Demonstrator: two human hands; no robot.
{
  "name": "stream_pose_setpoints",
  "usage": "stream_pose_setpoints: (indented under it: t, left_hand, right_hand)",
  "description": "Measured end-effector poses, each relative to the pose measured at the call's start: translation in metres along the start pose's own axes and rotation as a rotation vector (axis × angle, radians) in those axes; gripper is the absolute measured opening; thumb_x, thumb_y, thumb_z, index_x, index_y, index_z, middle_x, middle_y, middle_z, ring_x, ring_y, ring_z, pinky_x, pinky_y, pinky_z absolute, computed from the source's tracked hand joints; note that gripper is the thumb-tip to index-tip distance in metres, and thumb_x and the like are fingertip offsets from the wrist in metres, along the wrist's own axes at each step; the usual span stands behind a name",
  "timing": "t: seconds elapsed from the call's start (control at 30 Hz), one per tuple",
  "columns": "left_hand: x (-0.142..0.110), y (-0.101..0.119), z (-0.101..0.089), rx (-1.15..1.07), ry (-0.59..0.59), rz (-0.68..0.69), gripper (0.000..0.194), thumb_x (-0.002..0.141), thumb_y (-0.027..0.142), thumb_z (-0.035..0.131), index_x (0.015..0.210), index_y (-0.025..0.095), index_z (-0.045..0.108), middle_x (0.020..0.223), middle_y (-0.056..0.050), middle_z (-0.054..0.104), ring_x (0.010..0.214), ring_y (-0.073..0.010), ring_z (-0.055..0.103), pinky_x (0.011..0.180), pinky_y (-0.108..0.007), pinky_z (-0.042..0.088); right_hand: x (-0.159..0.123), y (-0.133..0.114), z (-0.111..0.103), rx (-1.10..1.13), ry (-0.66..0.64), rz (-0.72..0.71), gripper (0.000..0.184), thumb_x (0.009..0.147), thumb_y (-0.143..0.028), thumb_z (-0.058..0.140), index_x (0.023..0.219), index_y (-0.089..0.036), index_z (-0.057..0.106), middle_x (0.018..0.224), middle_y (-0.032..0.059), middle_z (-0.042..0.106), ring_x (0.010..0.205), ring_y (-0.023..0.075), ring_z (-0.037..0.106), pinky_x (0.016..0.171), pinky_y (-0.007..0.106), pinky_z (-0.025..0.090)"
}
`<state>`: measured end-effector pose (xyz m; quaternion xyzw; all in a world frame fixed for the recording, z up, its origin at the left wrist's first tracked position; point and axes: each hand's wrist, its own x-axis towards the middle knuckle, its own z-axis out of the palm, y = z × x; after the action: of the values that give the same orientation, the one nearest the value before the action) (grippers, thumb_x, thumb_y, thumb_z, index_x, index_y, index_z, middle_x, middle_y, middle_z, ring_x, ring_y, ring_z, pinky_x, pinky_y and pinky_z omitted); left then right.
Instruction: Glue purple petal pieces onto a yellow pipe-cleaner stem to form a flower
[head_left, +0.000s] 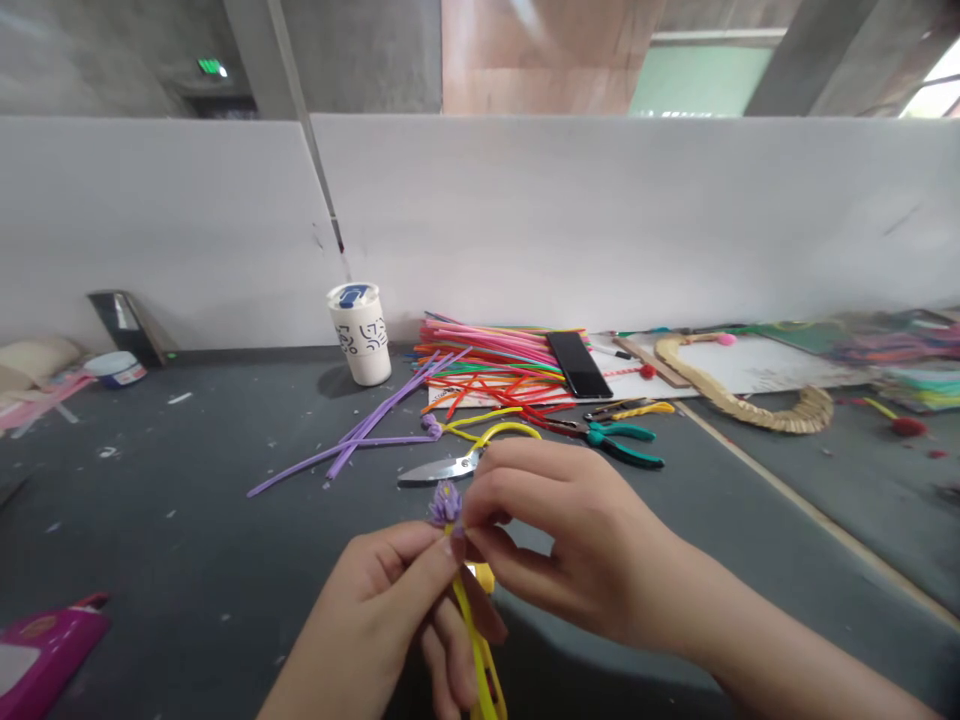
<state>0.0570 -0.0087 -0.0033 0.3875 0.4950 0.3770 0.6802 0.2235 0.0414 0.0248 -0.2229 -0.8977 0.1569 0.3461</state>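
Head: flower (445, 503) between hands (420, 590).

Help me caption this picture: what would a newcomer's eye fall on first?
Probably the bright bundle of coloured pipe cleaners below the white partition, a black phone across its right end. Next, likely the small purple flower at the fingertips of the left hand and right hand, below the centre. The magenta object at the lower left edge also stands out.

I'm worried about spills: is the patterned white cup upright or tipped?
Upright: the patterned white cup stands on its base on the dark tabletop, lid uppermost.
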Motion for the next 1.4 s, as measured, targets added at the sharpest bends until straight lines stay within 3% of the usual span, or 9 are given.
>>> stream_pose_setpoints:
  t: [0.27,0.57,1.03,1.4]
  left_hand:
    - [0.0036,-0.0015,0.0022,0.041,0.055,0.113,0.033,0.076,0.042,0.07,0.056,0.017,0.067,0.043,-0.004,0.065,0.034,-0.0115,0.057,0.036,-0.017,0.043]
    - [0.0002,-0.0017,-0.0006,0.29,0.106,0.141,0.034,0.084,0.04,0.058,0.058,0.019,0.065,0.041,-0.002,0.063,0.034,-0.0124,0.055,0.037,-0.019,0.042]
    - [-0.002,-0.0044,-0.0047,0.833,0.219,0.452,0.032,0.087,0.024,0.048,0.056,0.024,0.055,0.043,0.003,0.058,0.038,-0.0143,0.054,0.044,-0.024,0.037]
    - [-0.0031,-0.0035,-0.0049,0.961,0.244,0.655,0.032,0.091,0.023,0.05,0.059,0.023,0.052,0.051,0.003,0.062,0.042,-0.0122,0.051,0.046,-0.024,0.034]
  right_hand:
    - [-0.0006,-0.0015,0.0031,-0.137,-0.011,-0.06,0.018,0.092,-0.011,0.05,0.077,-0.017,0.058,0.073,0.0016,0.059,0.066,0.013,0.049,0.058,0.024,0.039]
    - [-0.0015,-0.0015,0.0044,-0.195,-0.007,-0.055,0.019,0.092,-0.012,0.049,0.075,-0.017,0.057,0.072,0.0012,0.056,0.065,0.013,0.048,0.058,0.024,0.038]
    - [-0.0014,-0.0034,0.0046,-0.506,-0.049,-0.222,0.028,0.092,-0.008,0.044,0.072,-0.017,0.061,0.074,0.0021,0.055,0.063,0.0164,0.04,0.053,0.031,0.032]
    - [-0.0003,-0.0071,0.0056,-0.437,-0.074,-0.164,0.028,0.093,-0.011,0.044,0.072,-0.014,0.061,0.075,0.004,0.056,0.064,0.0171,0.039,0.056,0.032,0.035]
